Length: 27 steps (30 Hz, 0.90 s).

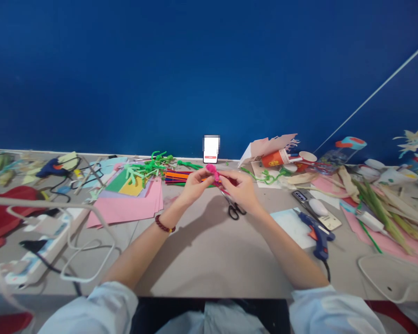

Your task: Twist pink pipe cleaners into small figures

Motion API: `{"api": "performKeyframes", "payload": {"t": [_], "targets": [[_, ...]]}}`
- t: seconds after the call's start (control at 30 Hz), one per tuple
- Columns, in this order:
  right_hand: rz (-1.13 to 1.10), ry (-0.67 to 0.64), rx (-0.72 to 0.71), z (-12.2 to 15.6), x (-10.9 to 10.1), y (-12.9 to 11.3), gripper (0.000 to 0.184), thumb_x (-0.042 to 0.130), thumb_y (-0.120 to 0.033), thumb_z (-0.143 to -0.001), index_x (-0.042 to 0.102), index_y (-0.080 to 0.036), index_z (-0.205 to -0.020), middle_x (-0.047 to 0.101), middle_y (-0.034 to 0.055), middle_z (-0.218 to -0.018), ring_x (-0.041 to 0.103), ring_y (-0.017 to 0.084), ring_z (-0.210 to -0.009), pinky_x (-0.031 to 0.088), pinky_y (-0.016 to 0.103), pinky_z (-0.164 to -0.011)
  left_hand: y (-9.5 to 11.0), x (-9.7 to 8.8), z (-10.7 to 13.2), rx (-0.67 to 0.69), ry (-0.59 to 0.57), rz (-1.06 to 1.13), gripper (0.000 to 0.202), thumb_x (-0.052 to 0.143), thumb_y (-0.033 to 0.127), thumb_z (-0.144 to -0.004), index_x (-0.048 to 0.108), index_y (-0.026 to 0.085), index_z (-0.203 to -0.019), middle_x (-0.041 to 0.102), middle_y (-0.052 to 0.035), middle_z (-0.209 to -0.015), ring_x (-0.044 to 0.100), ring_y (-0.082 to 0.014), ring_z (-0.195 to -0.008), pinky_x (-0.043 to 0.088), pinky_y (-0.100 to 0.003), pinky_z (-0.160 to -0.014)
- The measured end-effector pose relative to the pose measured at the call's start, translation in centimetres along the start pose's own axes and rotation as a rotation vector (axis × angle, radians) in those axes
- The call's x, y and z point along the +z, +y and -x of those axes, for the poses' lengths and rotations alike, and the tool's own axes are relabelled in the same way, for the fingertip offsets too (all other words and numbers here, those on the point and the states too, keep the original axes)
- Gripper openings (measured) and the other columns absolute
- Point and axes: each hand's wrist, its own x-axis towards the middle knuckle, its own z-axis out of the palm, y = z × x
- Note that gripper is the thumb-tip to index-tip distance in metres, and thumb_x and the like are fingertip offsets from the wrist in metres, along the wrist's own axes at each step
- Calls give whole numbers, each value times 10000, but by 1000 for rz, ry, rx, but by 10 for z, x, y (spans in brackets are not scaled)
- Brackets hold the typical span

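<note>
Mid-table, over the bare grey laminate worktop (195,273), both hands are up and working one piece. Left hand (196,185) is closed, thumb and fingers pinching a fuzzy magenta pipe-cleaner bundle (212,171). Right hand (238,188) is also closed on that bundle from the other side, fingers curled, the two hands nearly touching. Bundle sits between the fingertips, partly hidden by them; exact shape can't be read. Red beaded bracelet (163,224) on the left wrist.

Black-handled steel scissors (234,209) lie on the worktop just below the right hand, not held. Far side, just past the hands: flat bunch of multicoloured pipe cleaners (177,177), tangled bright green pipe cleaners (149,168) left of it, and an upright phone with a blurred white screen (211,148) against the deep blue wall (209,69).

Left of the hands: stack of pink, green and yellow craft card (125,208). Right: blue hot glue gun (316,234) lying on a pale sheet, and an orange-red paper cup (273,158) on its side further back. Near left: white power strip (35,260) with tangled cables.
</note>
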Motion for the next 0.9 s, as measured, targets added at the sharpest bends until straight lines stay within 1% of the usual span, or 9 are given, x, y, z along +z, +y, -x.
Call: {"api": "performKeyframes", "payload": {"t": [0.1,0.2,0.33,0.47,0.57,0.67,0.73,0.8,0.9], "targets": [[-228,-68,246,-2,0,-1,235,639,-362,-760,703,-192,-909,710,53,-775,648,161,-585,534,322,-608,-1,6,1,15,112,7,270,760,378,-634,658,156,-749,661,-15,-715,587,-121,-658,490,-260,-669],[-435,-156,416,-5,-3,-2,294,704,-411,-690,694,-183,-875,682,25,-657,624,138,-519,512,280,-542,2,8,2,5,154,6,278,776,385,-608,652,148,-687,640,-3,-642,566,-102,-584,477,-235,-596],[-614,-171,541,-9,-7,-1,286,759,-423,-622,691,-174,-745,671,17,-616,614,121,-521,495,249,-533,9,12,5,-6,144,-38,253,779,360,-607,663,144,-669,644,-12,-627,561,-100,-561,462,-225,-560],[-712,-170,575,-11,-7,3,267,811,-348,-560,686,-170,-716,646,-5,-595,585,99,-525,491,240,-553,16,16,8,-2,171,-85,206,762,322,-633,660,147,-670,636,-5,-619,528,-82,-525,431,-209,-524],[-667,-123,513,-11,-3,8,266,800,-362,-573,667,-168,-698,601,-23,-538,534,88,-481,462,228,-498,22,17,10,-4,182,-134,178,749,302,-647,670,146,-682,628,-7,-610,510,-79,-505,406,-207,-497],[-505,-36,376,-8,1,10,268,736,-415,-653,641,-174,-725,592,-20,-554,529,100,-475,458,241,-477,29,18,12,-9,183,-165,148,742,276,-652,686,146,-696,617,-7,-584,499,-82,-489,392,-210,-484],[-316,34,222,-3,4,8,230,664,-406,-737,636,-181,-772,630,7,-658,568,121,-544,485,261,-518,31,20,14,-6,189,-162,133,740,266,-652,690,149,-690,611,-4,-575,491,-81,-482,391,-211,-484],[-88,121,18,2,7,3,168,593,-349,-808,639,-188,-803,653,36,-765,599,144,-652,509,286,-597,31,24,17,8,191,-150,137,737,280,-658,695,153,-686,616,-8,-587,490,-84,-488,393,-214,-485],[194,247,-273,7,9,2,137,520,-246,-855,643,-193,-828,660,61,-799,606,169,-741,514,317,-679,29,30,23,67,202,-167,156,727,313,-679,716,161,-711,643,-27,-647,513,-99,-540,408,-218,-504]]}}
